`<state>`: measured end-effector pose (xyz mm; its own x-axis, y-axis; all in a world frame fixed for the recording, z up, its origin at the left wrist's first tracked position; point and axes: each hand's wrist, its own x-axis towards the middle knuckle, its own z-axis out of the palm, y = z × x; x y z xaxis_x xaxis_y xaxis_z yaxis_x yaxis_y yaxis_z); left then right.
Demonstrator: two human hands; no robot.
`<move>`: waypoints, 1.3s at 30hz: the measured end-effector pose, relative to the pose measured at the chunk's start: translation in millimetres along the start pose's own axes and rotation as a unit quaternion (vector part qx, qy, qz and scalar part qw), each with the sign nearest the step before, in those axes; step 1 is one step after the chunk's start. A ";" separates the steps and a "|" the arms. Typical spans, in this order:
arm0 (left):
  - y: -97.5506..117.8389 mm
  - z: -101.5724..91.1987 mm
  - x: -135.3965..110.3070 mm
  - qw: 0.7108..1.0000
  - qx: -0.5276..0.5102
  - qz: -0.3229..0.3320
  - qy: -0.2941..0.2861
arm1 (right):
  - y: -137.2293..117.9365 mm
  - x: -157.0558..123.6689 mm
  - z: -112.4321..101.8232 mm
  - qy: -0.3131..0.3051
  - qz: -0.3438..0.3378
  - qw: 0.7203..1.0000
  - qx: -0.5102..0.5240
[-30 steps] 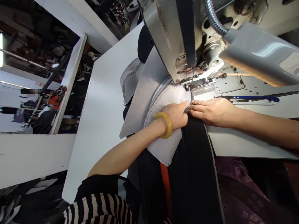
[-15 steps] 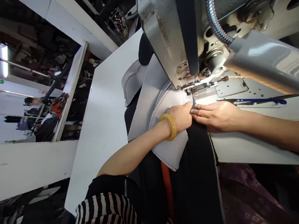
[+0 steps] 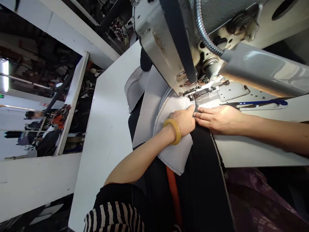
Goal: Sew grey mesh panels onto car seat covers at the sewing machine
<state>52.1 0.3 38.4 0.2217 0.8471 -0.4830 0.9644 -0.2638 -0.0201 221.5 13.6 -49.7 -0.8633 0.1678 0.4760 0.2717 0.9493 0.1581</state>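
My left hand [image 3: 183, 120], with a yellow bangle at the wrist, is closed on the light grey fabric piece [image 3: 175, 158]. Its index finger points at the presser foot [image 3: 191, 97] of the sewing machine [image 3: 156, 45], while the other fingers curl under. Flat on the black fabric [image 3: 205, 167], my right hand [image 3: 218, 120] rests with fingers stretched out and tips close to the left hand. Part of the grey piece runs beneath the foot, where the needle cannot be made out. An orange strip [image 3: 173, 193] shows between dark layers below.
Blue-handled thread snips [image 3: 263, 103] lie on the machine bed right of the foot. The white table [image 3: 103, 129] stretches to the left. A grey lamp housing [image 3: 263, 67] hangs over the bed. Beyond a white frame, a person [image 3: 35, 115] is among piled materials.
The view has shifted slightly, so the machine appears further left and a little tilted. Both hands keep nearly the same place by the presser foot; no clear fabric movement shows.
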 end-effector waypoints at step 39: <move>28.4 60.7 -119.4 0.999 -0.014 0.014 0.030 | -32.9 -200.6 -144.0 0.013 0.434 0.891 -0.130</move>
<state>44.2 -136.3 42.4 0.2554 0.8661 -0.4296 0.9614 -0.2746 0.0179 447.0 -89.6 -25.8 -0.2701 0.7998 0.5361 0.9251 0.3699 -0.0859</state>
